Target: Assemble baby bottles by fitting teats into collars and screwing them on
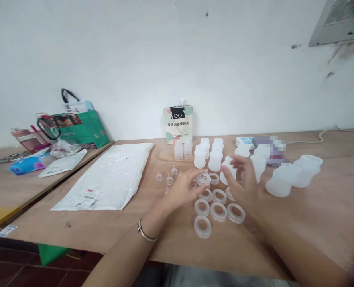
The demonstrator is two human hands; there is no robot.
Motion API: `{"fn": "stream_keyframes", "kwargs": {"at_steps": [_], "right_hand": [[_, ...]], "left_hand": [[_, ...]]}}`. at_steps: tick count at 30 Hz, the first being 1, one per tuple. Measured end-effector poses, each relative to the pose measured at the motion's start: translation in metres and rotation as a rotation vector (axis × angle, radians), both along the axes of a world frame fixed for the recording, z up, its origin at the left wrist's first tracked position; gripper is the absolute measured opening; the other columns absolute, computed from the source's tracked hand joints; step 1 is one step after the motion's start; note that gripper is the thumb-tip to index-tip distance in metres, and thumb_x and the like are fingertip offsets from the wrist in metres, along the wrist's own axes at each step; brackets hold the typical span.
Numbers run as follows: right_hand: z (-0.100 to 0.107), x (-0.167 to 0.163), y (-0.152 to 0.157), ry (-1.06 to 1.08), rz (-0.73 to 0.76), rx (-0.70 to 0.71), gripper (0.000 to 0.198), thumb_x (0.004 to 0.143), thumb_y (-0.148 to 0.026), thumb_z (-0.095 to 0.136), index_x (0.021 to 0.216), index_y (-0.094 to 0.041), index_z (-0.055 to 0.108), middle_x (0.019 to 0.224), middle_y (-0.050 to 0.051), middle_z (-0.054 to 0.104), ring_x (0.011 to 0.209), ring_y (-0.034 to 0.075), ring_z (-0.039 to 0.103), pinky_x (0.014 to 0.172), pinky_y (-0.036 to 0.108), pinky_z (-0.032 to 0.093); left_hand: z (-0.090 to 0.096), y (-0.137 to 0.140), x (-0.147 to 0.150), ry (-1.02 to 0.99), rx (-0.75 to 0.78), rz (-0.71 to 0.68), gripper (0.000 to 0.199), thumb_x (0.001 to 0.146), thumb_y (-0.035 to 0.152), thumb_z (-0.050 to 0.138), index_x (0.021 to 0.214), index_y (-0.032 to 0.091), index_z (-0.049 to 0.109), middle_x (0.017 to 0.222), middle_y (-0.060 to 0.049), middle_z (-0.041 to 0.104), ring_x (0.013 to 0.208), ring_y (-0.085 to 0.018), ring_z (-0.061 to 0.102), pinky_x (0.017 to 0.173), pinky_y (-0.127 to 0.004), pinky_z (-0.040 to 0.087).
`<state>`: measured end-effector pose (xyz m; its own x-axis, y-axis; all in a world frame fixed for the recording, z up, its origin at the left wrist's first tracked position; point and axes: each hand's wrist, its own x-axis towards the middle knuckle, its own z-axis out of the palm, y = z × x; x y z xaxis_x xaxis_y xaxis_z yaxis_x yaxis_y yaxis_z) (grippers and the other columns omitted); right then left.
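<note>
Head view, left hand: left hand point(185, 187) lies low over the wooden table point(314, 223), fingers loosely curled, fingertips pinching a translucent screw ring point(203, 179).
Head view, right hand: right hand point(242, 179) is raised just right of the left, fingers half-curled around a frosted bottle body point(228, 169), held tilted; the grip is loose rather than pressed flat.
Between and below the hands: loose screw rings point(219, 211) lie flat in a cluster, one ring nearest the wrists point(202, 227); they crowd the space under both palms.
Left of the left hand: small clear teats point(169, 177) scattered on the table; further left a white plastic mailer bag point(111, 179).
Beyond the hands: upright bottle bodies point(208, 153), stacked clear caps point(183, 149), a small paper bag with a glasses print point(179, 123) against the wall.
Right of the right hand: larger frosted bottle bodies point(293, 175), touching one another.
Far left: green shopping bag point(81, 127) on a second table.
</note>
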<state>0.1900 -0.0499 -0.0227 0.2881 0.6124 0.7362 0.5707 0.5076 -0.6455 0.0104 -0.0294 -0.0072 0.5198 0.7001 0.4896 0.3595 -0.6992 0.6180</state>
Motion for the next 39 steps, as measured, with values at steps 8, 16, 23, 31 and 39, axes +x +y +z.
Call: {"fn": "stream_keyframes", "kwargs": {"at_steps": [8,16,23,31,39], "right_hand": [[-0.034,0.025,0.039,0.041,-0.149,-0.184,0.070,0.063,-0.040,0.068,0.118,-0.016,0.031,0.121,0.019,0.039,0.115,0.035,0.038,0.097,0.053,0.031],[-0.034,0.026,0.038,0.130,0.000,-0.379,0.064,0.066,-0.035,0.064,0.113,-0.014,0.027,0.118,0.024,0.045,0.111,0.039,0.047,0.094,0.058,0.033],[-0.022,0.013,0.025,0.240,0.112,-0.165,0.057,0.068,-0.037,0.068,0.112,-0.022,0.034,0.121,0.015,0.049,0.109,0.030,0.051,0.090,0.051,0.041],[-0.003,-0.002,-0.003,-0.015,0.380,-0.307,0.049,0.079,-0.036,0.058,0.125,-0.030,0.041,0.128,0.004,0.049,0.116,0.023,0.047,0.096,0.039,0.036],[-0.018,-0.009,0.000,0.011,0.366,-0.364,0.042,0.075,-0.034,0.059,0.108,-0.021,0.036,0.108,0.010,0.058,0.094,0.023,0.057,0.079,0.037,0.044]], "left_hand": [[0.004,0.001,0.000,-0.125,-0.117,0.089,0.034,0.075,0.037,0.062,0.104,0.020,0.060,0.104,-0.005,0.065,0.097,-0.019,0.059,0.089,-0.035,0.045],[0.007,0.001,0.000,-0.178,-0.096,0.080,0.029,0.074,0.030,0.064,0.100,0.019,0.060,0.101,-0.005,0.066,0.093,-0.018,0.060,0.088,-0.036,0.045],[-0.001,0.008,0.000,-0.270,-0.081,0.108,0.045,0.077,0.032,0.061,0.118,0.021,0.049,0.107,-0.007,0.062,0.098,-0.018,0.058,0.089,-0.036,0.044],[-0.009,0.021,0.002,-0.600,-0.246,0.160,0.040,0.081,0.034,0.056,0.118,0.021,0.046,0.122,-0.008,0.055,0.111,-0.018,0.052,0.093,-0.034,0.042],[-0.002,0.016,0.004,-0.687,-0.349,0.175,0.027,0.082,0.040,0.053,0.098,0.019,0.052,0.107,-0.005,0.062,0.099,-0.016,0.058,0.086,-0.031,0.044]]}}
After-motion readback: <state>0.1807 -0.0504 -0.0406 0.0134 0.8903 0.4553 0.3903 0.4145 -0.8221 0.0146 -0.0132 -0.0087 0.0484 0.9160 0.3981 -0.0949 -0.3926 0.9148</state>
